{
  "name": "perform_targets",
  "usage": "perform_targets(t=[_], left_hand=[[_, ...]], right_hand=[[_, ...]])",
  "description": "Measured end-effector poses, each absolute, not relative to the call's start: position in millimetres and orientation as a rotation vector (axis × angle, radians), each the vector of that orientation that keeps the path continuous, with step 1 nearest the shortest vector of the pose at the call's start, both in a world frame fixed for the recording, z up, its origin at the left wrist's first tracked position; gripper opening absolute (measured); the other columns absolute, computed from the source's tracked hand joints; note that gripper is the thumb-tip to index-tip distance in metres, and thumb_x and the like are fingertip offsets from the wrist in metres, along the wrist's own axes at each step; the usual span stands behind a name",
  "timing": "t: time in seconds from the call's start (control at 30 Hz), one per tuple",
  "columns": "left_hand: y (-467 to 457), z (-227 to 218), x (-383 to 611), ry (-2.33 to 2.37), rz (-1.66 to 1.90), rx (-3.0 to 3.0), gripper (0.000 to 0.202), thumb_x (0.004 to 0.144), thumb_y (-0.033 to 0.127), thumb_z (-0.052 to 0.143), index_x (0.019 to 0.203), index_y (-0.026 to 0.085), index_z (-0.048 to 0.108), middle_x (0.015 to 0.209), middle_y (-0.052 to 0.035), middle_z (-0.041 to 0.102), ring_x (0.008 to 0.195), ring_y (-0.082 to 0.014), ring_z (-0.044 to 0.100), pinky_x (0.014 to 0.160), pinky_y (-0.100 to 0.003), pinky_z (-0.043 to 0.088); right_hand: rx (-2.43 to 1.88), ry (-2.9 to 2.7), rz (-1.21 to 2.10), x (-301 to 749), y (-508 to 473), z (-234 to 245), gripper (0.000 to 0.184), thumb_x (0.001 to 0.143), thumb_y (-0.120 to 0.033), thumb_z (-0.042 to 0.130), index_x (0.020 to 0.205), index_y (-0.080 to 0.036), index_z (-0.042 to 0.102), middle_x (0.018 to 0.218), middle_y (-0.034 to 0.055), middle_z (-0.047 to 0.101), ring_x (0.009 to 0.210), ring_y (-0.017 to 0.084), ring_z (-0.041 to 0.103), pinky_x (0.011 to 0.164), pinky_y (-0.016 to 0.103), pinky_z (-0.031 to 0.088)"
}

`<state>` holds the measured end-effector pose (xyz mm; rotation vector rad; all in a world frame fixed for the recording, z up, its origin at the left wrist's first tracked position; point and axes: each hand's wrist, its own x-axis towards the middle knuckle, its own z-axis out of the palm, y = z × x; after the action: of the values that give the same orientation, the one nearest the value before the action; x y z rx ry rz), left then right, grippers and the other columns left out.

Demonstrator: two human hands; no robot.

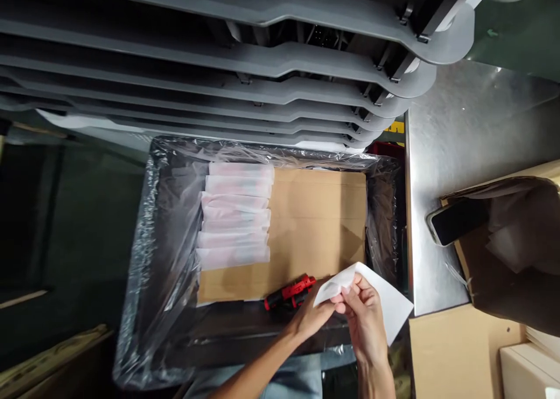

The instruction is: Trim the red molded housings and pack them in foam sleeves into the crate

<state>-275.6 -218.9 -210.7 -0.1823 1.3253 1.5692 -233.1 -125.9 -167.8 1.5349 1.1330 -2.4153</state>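
A white paper or film sheet (371,297) is pinched between my left hand (311,316) and my right hand (363,320), and its edge is folded or parted at the top. Just beyond my left hand, a red and black handheld tool (289,292) lies on the bin's dark floor, against the edge of a flat cardboard sheet (317,230). Several flat items in translucent white sleeves (234,215) lie in a row on the sheet's left part. A clear plastic liner (149,270) lines the bin around them.
Grey stacked shelf frames (227,55) hang across the top of the view. To the right lies a stainless steel surface (459,136) holding a black smartphone (457,221). A cardboard box with brown wrapping (503,241) sits at the right edge.
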Motion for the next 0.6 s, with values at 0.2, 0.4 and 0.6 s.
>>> perform_targets(t=[0.2,0.4,0.6], left_hand=[[-238,-231,-277,1.198,1.53,-0.304,0.01,0.064,0.014,0.071,0.07,0.021,0.07,0.075,-0.0023,0.065,0.093,-0.0247,0.057,0.084,-0.027,0.043],[-281,-251,-282,0.636,1.364,-0.487,0.051,0.063,0.047,0.074,0.101,0.014,0.069,0.1,-0.0161,0.072,0.096,-0.0342,0.067,0.084,-0.05,0.052],[-267,-269,-271,0.31,1.431,-1.085,0.032,0.083,0.044,0.069,0.072,0.014,0.063,0.061,-0.0041,0.068,0.056,-0.0177,0.065,0.057,-0.026,0.049]], right_hand=[[1.532,1.36,-2.362,-227,-126,-188,0.025,0.074,-0.039,0.076,0.081,-0.019,0.064,0.073,-0.0025,0.061,0.058,0.009,0.052,0.052,0.019,0.044],[0.973,2.071,-1.858,-217,-132,-219,0.021,0.086,-0.028,0.04,0.079,-0.019,0.057,0.069,-0.0016,0.054,0.062,0.012,0.047,0.057,0.023,0.04],[0.503,2.172,-1.478,-217,-146,-227,0.022,0.078,-0.014,0.049,0.093,-0.019,0.065,0.082,0.0017,0.065,0.075,0.017,0.057,0.071,0.027,0.039]])
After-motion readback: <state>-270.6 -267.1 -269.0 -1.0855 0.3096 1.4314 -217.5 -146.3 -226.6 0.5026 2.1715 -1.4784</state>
